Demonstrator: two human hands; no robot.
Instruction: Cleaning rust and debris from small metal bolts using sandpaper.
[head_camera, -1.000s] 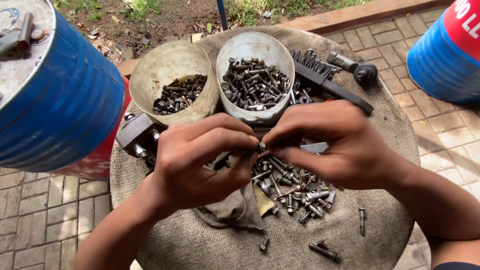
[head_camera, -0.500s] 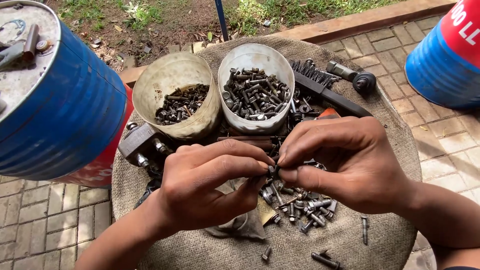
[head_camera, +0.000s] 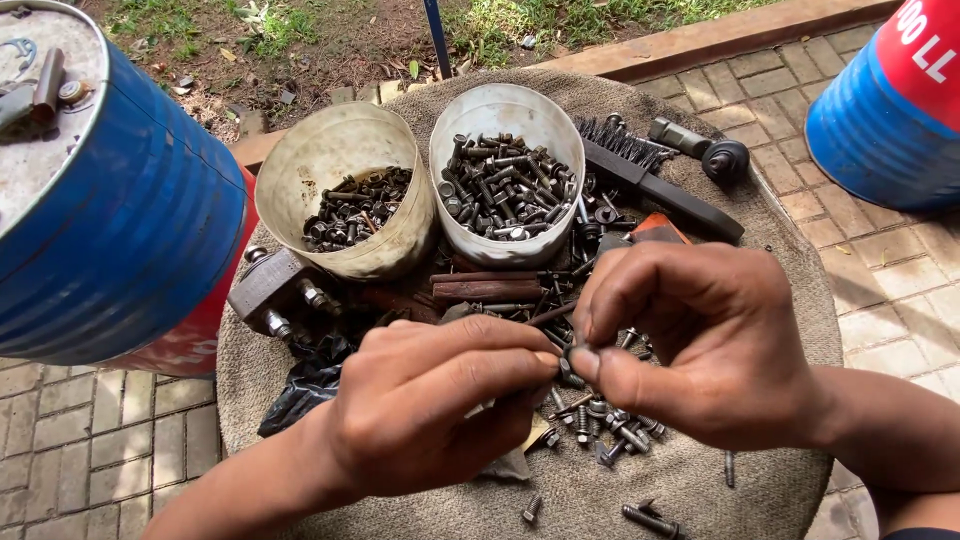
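Observation:
My left hand and my right hand meet fingertip to fingertip over a pile of loose bolts and nuts on a burlap-covered round top. Between the fingertips sits a small dark bolt with a nut; both hands pinch it. Beyond the hands stand two cut white plastic tubs: the left tub holds small dark nuts, the right tub holds larger bolts.
A black wire brush, a socket tool, rusty rods and a metal block with bolts lie around the tubs. Blue drums stand at left and top right. Brick paving surrounds the top.
My hands have drifted slightly down and right over the pile while staying joined at the fingertips. The view has shifted a little; nothing else moved.

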